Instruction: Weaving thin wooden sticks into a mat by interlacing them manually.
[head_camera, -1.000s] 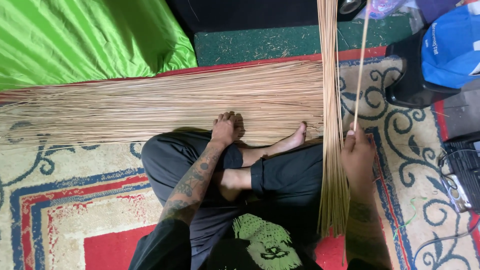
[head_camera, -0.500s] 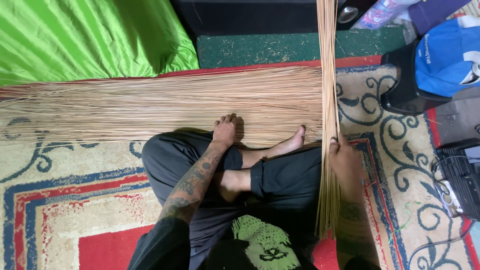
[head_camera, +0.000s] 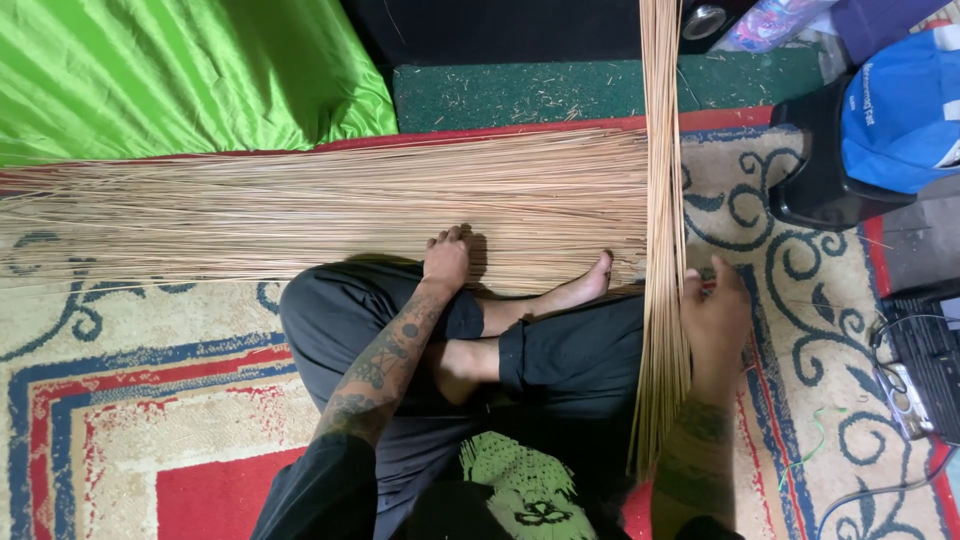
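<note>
A home floor: patterned carpet (head_camera: 150, 400), a green bedsheet (head_camera: 170, 70), and a blue cap (head_camera: 900, 110) nearby.

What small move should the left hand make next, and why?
Probably pinch up a few sticks: the left hand rests fingers-down on the flat pile of sticks, while the right hand holds the upright bundle beside it.

The left hand (head_camera: 447, 256) rests on a wide pile of thin sticks (head_camera: 300, 205) lying across the patterned rug (head_camera: 140, 400); the right hand (head_camera: 716, 320) grips an upright stick bundle (head_camera: 662, 200).
</note>
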